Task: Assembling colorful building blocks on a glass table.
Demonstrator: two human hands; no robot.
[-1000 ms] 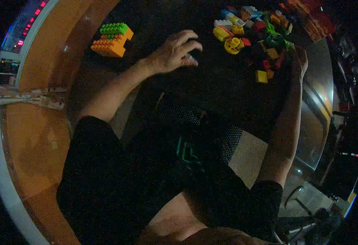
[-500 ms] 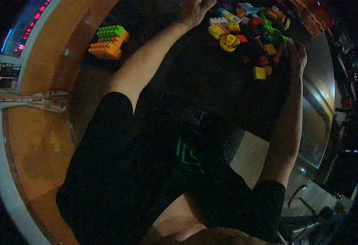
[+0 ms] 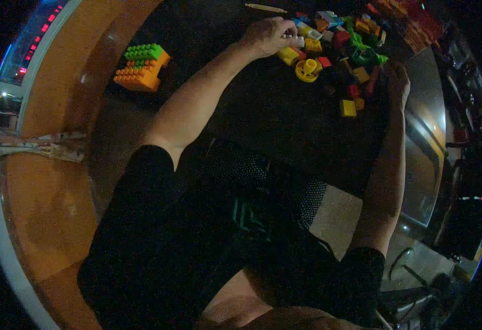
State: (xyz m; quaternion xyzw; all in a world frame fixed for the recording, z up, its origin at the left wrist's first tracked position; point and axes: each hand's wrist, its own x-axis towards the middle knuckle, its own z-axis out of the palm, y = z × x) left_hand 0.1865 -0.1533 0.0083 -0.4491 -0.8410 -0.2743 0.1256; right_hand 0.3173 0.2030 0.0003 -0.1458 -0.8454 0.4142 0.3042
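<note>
At the left side of a heap of toy bricks, my left hand [image 3: 267,39] has its thumb and fingers closed on a white toy brick [image 3: 295,41], which the fingers partly cover. Just below it lie a yellow brick [image 3: 288,55] and a round yellow piece [image 3: 307,70]. My right hand [image 3: 399,85] rests along the heap's right side, close to a green leaf-shaped piece [image 3: 368,57]. Its fingers are dark and blurred, so their grip does not show. A lone yellow block [image 3: 348,108] lies at the heap's near edge.
Apart from the heap, an orange and green brick stack [image 3: 142,67] stands on the dark table at left. A thin pale stick [image 3: 266,8] lies at the far edge. Reddish-orange material [image 3: 409,25] is at the far right.
My left hand has come nearer and slightly right, from beyond the white brick onto it, and now grips it. The right hand stays beside the heap. The view has shifted slightly.
</note>
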